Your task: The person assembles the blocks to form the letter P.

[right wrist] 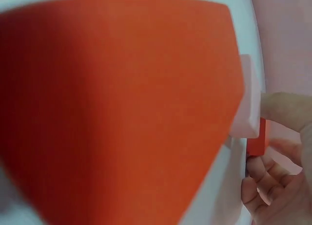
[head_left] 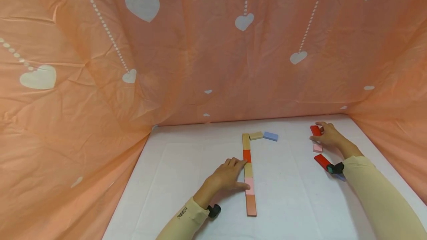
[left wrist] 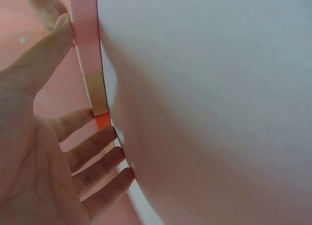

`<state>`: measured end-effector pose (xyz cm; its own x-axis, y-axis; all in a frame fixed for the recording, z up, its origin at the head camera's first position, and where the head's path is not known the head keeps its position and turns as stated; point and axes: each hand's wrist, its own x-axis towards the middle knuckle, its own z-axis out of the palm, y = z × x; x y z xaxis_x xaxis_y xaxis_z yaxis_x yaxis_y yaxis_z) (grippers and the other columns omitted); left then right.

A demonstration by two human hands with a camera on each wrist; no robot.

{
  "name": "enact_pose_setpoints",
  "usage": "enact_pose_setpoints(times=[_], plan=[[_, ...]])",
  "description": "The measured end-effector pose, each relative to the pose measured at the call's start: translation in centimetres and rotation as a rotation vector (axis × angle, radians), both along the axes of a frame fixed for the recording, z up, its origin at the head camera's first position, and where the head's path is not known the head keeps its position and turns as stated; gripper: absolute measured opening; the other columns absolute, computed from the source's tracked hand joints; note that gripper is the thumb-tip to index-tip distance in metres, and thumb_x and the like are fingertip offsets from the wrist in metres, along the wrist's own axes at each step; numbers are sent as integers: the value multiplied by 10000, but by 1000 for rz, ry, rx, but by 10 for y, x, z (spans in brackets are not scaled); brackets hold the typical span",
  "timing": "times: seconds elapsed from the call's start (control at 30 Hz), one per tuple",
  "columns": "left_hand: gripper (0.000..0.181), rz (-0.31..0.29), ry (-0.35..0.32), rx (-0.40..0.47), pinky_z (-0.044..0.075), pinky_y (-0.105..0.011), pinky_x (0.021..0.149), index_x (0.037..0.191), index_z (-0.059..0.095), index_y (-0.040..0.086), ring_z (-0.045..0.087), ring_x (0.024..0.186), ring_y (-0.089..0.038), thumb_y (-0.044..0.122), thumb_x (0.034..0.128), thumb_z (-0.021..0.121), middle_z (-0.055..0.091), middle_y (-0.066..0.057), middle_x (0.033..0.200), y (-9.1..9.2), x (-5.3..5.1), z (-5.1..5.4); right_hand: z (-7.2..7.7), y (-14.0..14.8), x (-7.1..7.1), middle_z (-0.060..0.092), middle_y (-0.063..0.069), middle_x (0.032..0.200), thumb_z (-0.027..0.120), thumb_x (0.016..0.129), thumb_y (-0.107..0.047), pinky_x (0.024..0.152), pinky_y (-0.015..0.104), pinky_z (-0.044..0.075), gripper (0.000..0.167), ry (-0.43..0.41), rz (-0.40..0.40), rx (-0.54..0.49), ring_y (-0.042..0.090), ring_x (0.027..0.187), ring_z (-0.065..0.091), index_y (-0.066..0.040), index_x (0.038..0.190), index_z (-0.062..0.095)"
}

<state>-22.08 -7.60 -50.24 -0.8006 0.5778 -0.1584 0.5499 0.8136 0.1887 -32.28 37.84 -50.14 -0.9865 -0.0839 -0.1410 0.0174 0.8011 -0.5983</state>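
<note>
A column of flat wooden blocks runs down the table: natural wood [head_left: 246, 142], red [head_left: 247, 155], natural wood again, pink [head_left: 251, 185] and orange-brown [head_left: 251, 205]. Beside its left edge is my left hand [head_left: 228, 175], its fingers extended and spread. The forefinger reaches the red block and the thumb the pink one. At the far right, my right hand [head_left: 328, 136] holds a red block [head_left: 315, 130] between thumb and curled fingers. That red block [right wrist: 256, 138] shows only partly in the right wrist view, behind a pink block [right wrist: 249, 98].
From the column's far end, a light wood block [head_left: 256, 135] and a blue block [head_left: 271, 136] extend rightward. Below my right hand lie a pink block [head_left: 317, 148], another red block [head_left: 321, 161] and a partly hidden blue block [head_left: 340, 177]. An orange curtain [head_left: 213, 55] surrounds the white table [head_left: 186, 151].
</note>
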Motion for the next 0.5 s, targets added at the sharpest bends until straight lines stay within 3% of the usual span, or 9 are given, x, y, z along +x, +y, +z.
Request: enact_pose_setpoints(times=[0.23,0.5], plan=[[939,2,1,-2,471,-379,1144,1649,418,189,510,1361,-235,605,903,810,536,-61,1476,1,0,1,0,2,-1,476,459,1266,756,985,-189,1043,695,478,832,-12,46,-20,562,1130,511,180,1523,239],[937,6,0,-7,471,-383,1148,1649,417,188,509,1357,-237,601,905,809,535,-65,1477,1,0,1,-1,2,-1,523,367,1193,753,1001,-201,1018,652,494,763,-9,64,-42,515,1114,510,182,1496,315]])
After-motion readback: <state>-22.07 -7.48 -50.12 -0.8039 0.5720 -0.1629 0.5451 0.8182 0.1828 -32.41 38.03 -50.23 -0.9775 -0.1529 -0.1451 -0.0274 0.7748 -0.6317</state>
